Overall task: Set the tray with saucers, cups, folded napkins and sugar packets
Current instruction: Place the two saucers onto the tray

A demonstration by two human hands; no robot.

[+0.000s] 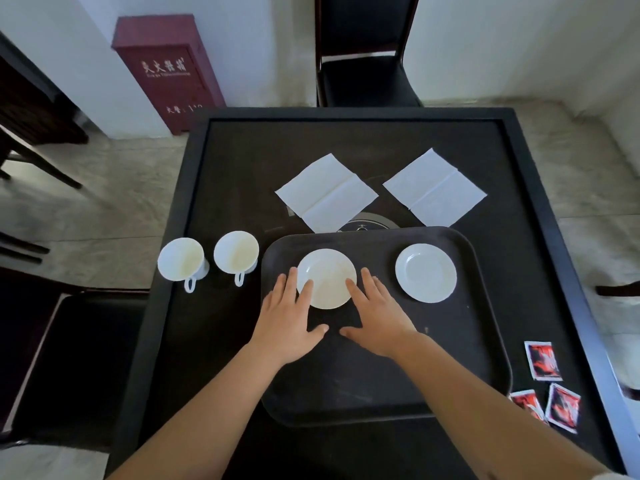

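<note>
From the head camera, both hands lie flat and open on the dark tray (485, 341), holding nothing. The left hand (289, 315) and right hand (375, 315) flank the near-left saucer (327, 277), and fingertips of each touch its near rim.

The two saucers look placed, so the cups likely come next. They stand on the black table (235, 174) just left of the tray, so the left hand is clearly the nearer. The nearer cup (236, 251) and the farther cup (180, 258) are white, upright and empty, with handles pointing toward the person.

The second saucer (426, 273) sits toward the tray's far right. Two unfolded white napkins (327, 192) lie beyond the tray, and red sugar packets (543, 360) lie to its right.
</note>
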